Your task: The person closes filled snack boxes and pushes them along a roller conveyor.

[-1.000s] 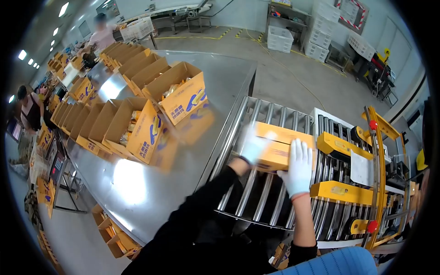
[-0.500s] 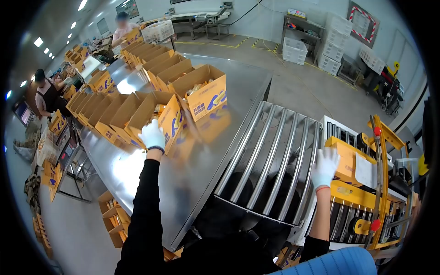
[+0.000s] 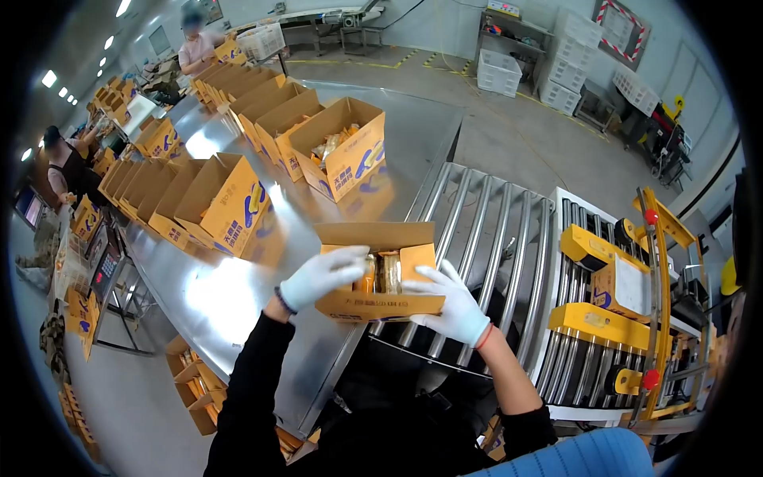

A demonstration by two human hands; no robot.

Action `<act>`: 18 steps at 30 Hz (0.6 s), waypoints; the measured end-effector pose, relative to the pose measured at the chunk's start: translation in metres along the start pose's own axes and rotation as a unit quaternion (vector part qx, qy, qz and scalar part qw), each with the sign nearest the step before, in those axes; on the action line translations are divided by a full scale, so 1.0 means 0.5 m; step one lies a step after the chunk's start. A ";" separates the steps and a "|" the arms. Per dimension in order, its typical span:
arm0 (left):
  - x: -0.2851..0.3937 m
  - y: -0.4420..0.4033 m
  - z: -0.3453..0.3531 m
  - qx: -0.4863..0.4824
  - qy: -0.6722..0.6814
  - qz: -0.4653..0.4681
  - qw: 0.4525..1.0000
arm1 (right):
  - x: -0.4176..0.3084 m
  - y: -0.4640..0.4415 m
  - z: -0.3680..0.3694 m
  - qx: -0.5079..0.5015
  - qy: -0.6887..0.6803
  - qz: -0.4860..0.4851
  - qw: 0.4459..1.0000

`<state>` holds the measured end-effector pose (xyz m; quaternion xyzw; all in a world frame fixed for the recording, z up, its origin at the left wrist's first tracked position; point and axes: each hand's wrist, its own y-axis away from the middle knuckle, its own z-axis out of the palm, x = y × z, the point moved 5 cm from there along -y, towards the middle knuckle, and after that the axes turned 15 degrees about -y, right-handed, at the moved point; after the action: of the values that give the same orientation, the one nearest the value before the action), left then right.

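L hand [image 3: 326,277], white-gloved, grips open box [image 3: 381,305] at its L end, fingers over rim; R hand [image 3: 451,302], same kind of glove, grips R end, fingers on side flap, thumb low by front wall. Box sits over jct of metal table [image 3: 421,119] & roller conveyor [image 3: 493,238], long far flap up, wrapped packs [image 3: 389,273] inside. Front wall has one line of dark Chinese chars, too small to read w/ certainty. Nearest filled carton [image 3: 358,163] on table: 2 lines of blue Chinese chars, 1st looks like 天, plus blue-&-yellow pic; pack labels illegible. Closed carton [image 3: 604,288], blue print partly visible, btwn yellow guides [image 3: 600,326] at R.
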<state>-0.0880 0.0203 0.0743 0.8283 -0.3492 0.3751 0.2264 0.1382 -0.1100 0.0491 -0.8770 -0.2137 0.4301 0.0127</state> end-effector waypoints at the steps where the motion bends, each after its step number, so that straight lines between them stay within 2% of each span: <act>1: 0.000 -0.033 0.004 0.030 0.043 -0.085 0.995 | 0.022 0.009 -0.012 0.054 -0.123 0.050 0.990; 2: 0.000 -0.053 0.012 0.058 0.083 -0.169 0.980 | 0.027 0.011 -0.023 0.110 -0.245 0.098 0.958; 3: -0.003 -0.062 0.026 0.054 0.085 -0.169 0.980 | 0.029 0.005 -0.043 0.165 -0.235 0.122 0.950; 4: 0.008 -0.077 0.031 0.071 -0.132 -0.067 0.986 | 0.027 -0.009 -0.052 0.165 -0.245 0.144 0.945; 5: 0.019 -0.087 0.042 0.087 -0.341 0.039 0.935 | -0.007 -0.036 -0.076 0.156 -0.046 0.091 0.983; 6: 0.005 -0.093 0.047 0.086 -0.340 0.037 0.936 | -0.043 -0.063 -0.090 0.137 0.152 0.035 0.978; 7: 0.013 -0.082 0.044 0.197 -0.415 0.113 0.881 | -0.065 -0.082 -0.106 0.170 0.183 -0.003 0.968; 8: 0.028 -0.058 0.044 0.302 -0.481 0.185 0.802 | -0.089 -0.099 -0.113 0.184 0.226 -0.001 0.957; 10: 0.011 -0.004 0.025 0.484 -0.375 0.030 0.790 | -0.073 -0.105 -0.076 0.177 0.213 0.026 0.961; 11: -0.042 0.018 0.035 0.503 -0.291 -0.029 0.814 | -0.071 -0.089 -0.045 0.174 0.225 0.038 0.958; 12: -0.079 0.018 0.030 0.509 -0.247 -0.056 0.822 | -0.083 -0.067 -0.024 0.117 0.183 0.092 0.972; 13: -0.116 0.017 0.025 0.517 -0.203 -0.081 0.828 | -0.076 -0.032 0.008 0.116 0.179 0.075 0.974; 14: -0.153 -0.009 0.040 0.394 0.054 -0.079 0.914 | -0.068 0.001 0.032 0.111 0.173 0.062 0.977; 15: -0.153 -0.031 0.076 0.239 0.309 -0.075 0.918 | -0.056 0.022 0.028 0.107 0.189 0.087 0.972; 17: -0.101 -0.105 0.090 0.217 0.195 -0.101 0.951 | -0.047 0.055 -0.016 0.090 0.192 0.149 0.966; 18: -0.081 -0.150 0.108 0.214 0.196 -0.107 0.951 | -0.033 0.080 -0.047 0.116 0.199 0.170 0.958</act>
<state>-0.0257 0.0514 0.0010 0.7999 -0.1186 0.5696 0.1468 0.1616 -0.1487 0.0683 -0.9607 -0.0037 0.2649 0.0834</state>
